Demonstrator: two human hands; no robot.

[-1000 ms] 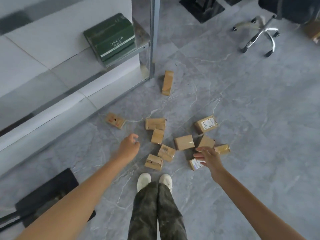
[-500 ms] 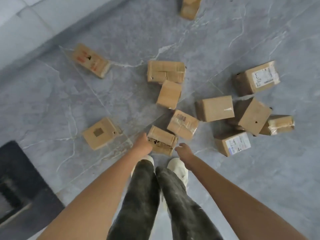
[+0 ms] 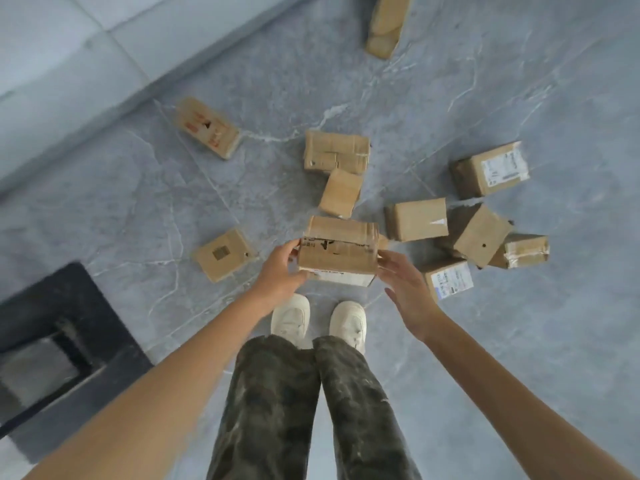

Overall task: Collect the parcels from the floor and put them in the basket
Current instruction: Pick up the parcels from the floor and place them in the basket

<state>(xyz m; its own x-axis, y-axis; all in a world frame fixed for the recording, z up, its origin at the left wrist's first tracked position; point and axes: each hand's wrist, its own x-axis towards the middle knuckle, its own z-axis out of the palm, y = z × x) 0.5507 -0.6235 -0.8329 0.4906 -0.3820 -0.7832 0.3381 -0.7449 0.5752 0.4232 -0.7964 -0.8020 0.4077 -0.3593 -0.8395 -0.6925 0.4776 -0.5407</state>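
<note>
standing on a smooth grey tile floor [image 3: 519,358] streaked with thin white veins, filling most of the frame. facing a pale, flat-panelled wall base [image 3: 86,46] slanting across the upper left. standing near a black, square-edged basket [image 3: 83,292] at the lower left, too blurred for telling its material. wearing mottled camouflage trousers [image 3: 277,410] at bottom centre and smooth white shoes [image 3: 291,318] just above them.

looking down on boxy brown cardboard parcels [image 3: 417,220] lying scattered across the middle and right of the floor:
- a tilted parcel [image 3: 479,235] at centre right, crowded by neighbours, two of them showing white labels
- a wrinkled taped parcel [image 3: 336,152] at upper centre, touching a smaller plain parcel [image 3: 341,192] below it
- a flat red-printed parcel [image 3: 207,128] at upper left
- a square stamped parcel [image 3: 223,254] at centre left
- a long parcel [image 3: 386,26] at the top edge

holding one oblong parcel [image 3: 337,251] up at frame centre, above the shoes, its tape creased and its black print torn. gripping its left end with the left hand [image 3: 280,271], thumb on top. resting the straight, relaxed fingers of the right hand [image 3: 405,289] against its right end.
</note>
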